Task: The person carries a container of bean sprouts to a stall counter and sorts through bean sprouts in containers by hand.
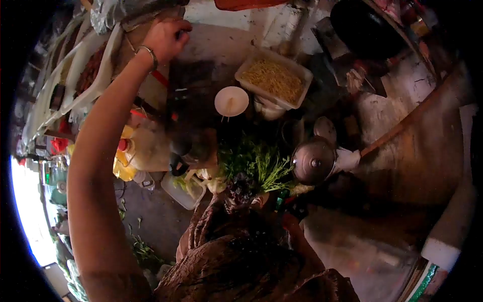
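At the upper left my left hand (168, 38), with a bracelet at the wrist, is raised beside a pale board and plastic sheeting (108, 15). Its fingers are curled in; what they hold, if anything, does not show. Low in the middle, close to my brown clothing (226, 261), my right hand (290, 221) is dark and mostly hidden. Just left of and above it lie leafy greens (266, 168). A lidded metal pot (314, 161) stands to the right of the greens. Farther back are a white bowl (231, 101) and a tub of yellow noodle-like strands (272, 80).
A large black wok (367, 30) is at the upper right. Left of the greens are a dark-handled jug (180, 148), a red-capped bottle (124, 145) and a white tray of cut vegetables (183, 191). A long wooden stick (407, 121) slants across the right side.
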A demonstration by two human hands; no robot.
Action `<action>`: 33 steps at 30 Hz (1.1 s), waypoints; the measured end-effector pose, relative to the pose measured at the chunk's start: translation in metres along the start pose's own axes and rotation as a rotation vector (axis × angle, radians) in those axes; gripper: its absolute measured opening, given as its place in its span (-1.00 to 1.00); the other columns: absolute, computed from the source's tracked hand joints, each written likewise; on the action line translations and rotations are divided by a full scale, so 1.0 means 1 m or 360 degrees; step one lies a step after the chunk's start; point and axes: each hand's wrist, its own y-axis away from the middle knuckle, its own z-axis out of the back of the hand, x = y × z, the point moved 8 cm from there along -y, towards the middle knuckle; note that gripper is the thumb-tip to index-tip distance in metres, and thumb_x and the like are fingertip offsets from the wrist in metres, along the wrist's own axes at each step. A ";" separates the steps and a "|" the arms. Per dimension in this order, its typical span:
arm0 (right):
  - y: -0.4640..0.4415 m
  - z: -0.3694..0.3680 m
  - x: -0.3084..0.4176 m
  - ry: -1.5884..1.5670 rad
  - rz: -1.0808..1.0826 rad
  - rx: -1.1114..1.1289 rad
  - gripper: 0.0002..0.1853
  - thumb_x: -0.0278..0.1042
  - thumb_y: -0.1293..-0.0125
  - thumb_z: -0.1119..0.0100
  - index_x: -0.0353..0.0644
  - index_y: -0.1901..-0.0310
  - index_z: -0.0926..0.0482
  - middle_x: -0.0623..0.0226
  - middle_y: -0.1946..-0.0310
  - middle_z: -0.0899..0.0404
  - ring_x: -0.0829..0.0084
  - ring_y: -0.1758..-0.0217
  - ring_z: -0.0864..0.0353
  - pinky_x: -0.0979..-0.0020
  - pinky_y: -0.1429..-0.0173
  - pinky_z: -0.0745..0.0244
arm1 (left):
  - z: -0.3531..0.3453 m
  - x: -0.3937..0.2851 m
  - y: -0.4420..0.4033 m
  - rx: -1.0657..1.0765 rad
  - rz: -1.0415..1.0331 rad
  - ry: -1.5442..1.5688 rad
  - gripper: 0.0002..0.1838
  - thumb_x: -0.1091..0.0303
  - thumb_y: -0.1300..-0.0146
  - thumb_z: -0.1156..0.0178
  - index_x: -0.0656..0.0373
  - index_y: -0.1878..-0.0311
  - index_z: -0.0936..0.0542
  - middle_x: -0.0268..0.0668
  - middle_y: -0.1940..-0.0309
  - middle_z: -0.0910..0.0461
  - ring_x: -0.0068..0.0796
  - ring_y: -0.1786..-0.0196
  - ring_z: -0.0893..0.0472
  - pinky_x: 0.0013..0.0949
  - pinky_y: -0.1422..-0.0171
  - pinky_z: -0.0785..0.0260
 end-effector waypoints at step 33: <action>0.007 -0.023 -0.009 -0.0085 -0.0035 -0.0023 -0.56 -0.30 -0.16 -0.20 -0.10 -0.09 -0.40 0.38 0.26 -0.53 0.48 0.27 -0.50 0.38 0.30 -0.42 | 0.005 -0.001 0.001 -0.0225 -0.0031 0.0029 -0.76 0.26 -0.16 -0.08 0.07 0.16 -0.62 -0.15 0.27 -0.64 -0.12 0.17 -0.59 -0.16 -0.12 -0.30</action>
